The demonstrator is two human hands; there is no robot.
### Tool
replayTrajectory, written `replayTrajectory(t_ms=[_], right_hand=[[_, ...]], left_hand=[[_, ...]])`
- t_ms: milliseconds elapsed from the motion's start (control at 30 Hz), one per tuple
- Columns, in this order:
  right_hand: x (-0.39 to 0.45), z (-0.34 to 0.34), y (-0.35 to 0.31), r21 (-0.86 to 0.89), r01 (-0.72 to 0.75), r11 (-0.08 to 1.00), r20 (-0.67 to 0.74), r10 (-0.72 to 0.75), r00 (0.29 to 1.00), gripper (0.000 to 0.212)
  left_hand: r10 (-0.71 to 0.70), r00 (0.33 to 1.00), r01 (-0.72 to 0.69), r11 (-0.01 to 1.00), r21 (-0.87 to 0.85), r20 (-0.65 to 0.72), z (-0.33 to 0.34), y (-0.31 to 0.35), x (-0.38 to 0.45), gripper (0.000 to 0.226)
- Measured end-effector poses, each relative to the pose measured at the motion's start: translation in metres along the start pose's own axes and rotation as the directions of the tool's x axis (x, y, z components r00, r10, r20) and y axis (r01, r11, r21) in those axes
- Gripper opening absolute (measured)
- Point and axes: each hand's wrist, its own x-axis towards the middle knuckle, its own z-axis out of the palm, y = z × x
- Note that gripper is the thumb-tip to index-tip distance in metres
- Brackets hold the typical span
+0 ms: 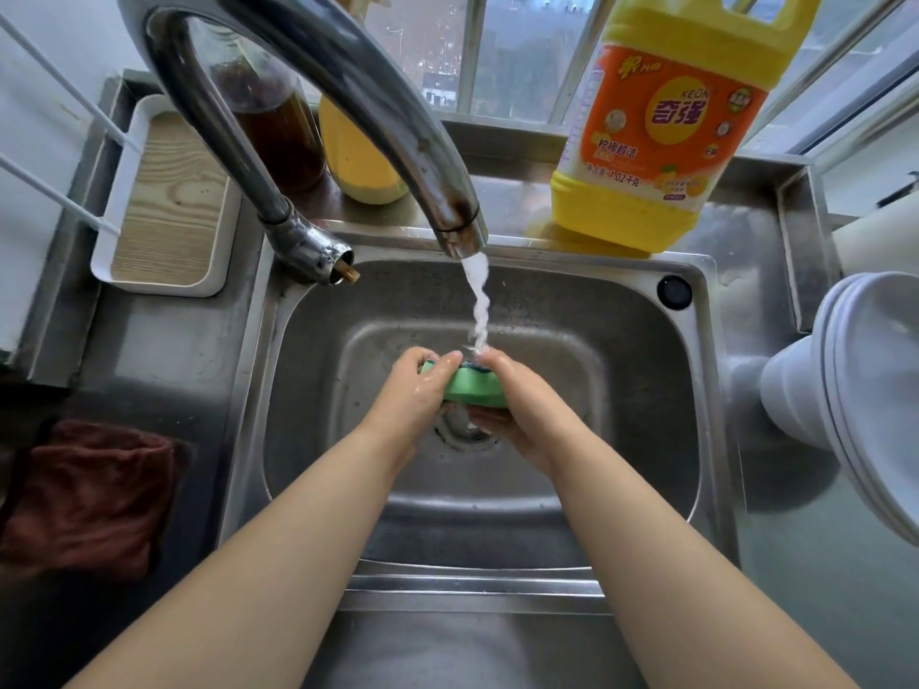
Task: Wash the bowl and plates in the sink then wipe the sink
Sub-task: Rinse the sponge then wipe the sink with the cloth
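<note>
Over the drain of the empty sink [641,340], left hand [415,390] and right hand [522,407] squeeze a green sponge [475,387] under running water, stacked dishes [865,385] at right apparently washed, wiping seemingly next.

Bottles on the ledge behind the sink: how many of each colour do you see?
Yellow with an orange label: 1, the detergent jug.
Plain yellow: 1, the bottle partly hidden behind the tap.
Dark brown: 1, the bottle to its left.
Total: 3.
</note>
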Motion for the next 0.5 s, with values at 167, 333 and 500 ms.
replayTrajectory(t_ms=[167,333,500], right_hand=[[0.006,0.011,0.005,-0.105,0.129,0.986,-0.220,-0.150,0.964,0.052],[0.006,0.023,0.000,-0.048,0.273,0.961,-0.283,-0.275,0.919,0.022],[0.005,0.028,-0.004,-0.081,0.394,0.916,-0.276,-0.400,0.874,0.023]], left_hand=[[0.037,0.994,-0.050,0.990,0.133,0.098,0.005,0.007,-0.002,0.058],[0.134,0.991,-0.134,0.978,0.161,0.011,0.017,0.003,-0.005,0.071],[0.186,0.978,-0.180,0.981,0.068,-0.090,0.023,0.013,-0.006,0.033]])
